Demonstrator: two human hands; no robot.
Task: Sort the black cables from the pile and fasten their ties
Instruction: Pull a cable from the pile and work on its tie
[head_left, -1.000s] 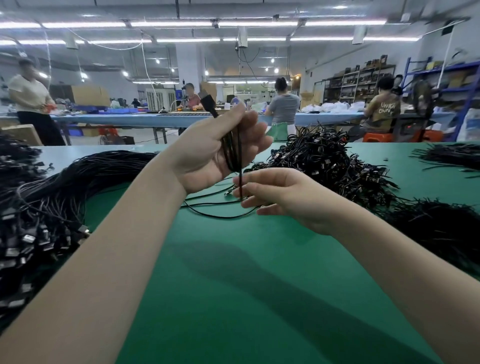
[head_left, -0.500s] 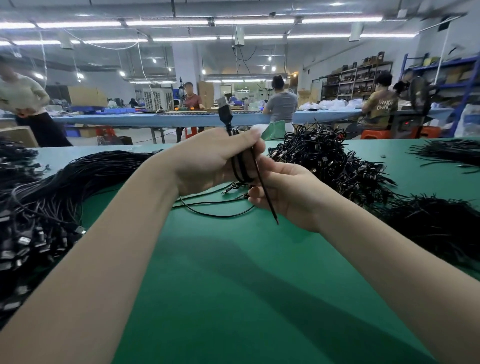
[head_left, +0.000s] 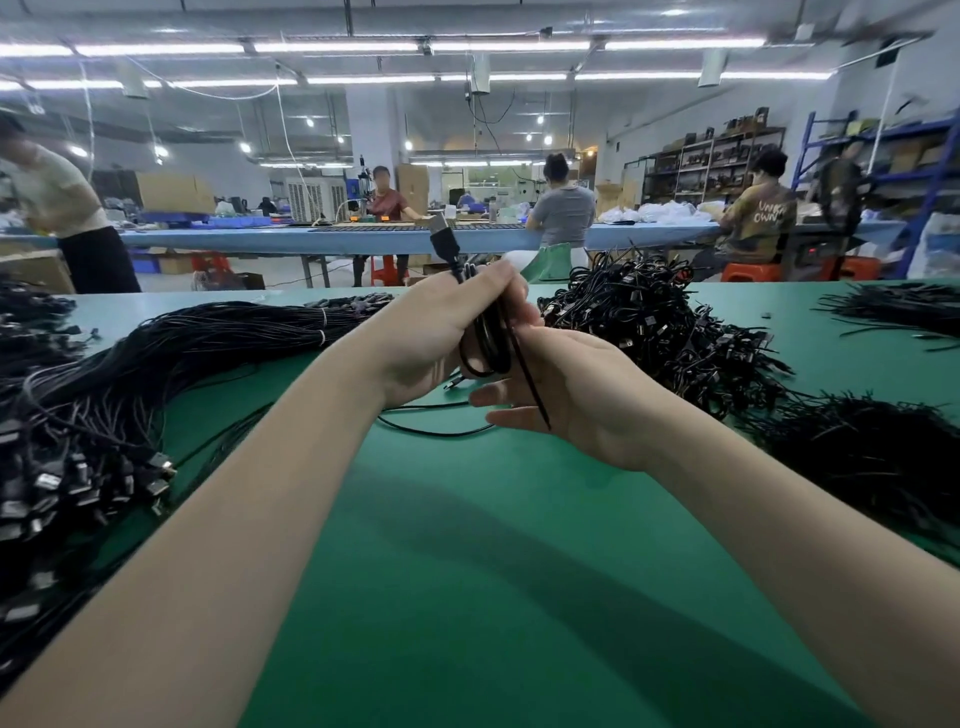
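My left hand grips a coiled black cable above the green table; its USB plug sticks up past my fingers. My right hand sits just beneath and to the right, touching the coil, with a thin black tie lying slanted across its palm and the thumb side hidden behind the coil. A loose end of the cable trails onto the table below both hands.
A long bundle of black cables with plug ends fills the left side. A heap of coiled cables lies at right, with ties nearer and more strands far right. People work at a blue bench behind.
My left hand came down and right with the coil. My right hand rose to meet it, and the tie swung from hanging upright to slanting across my right palm.
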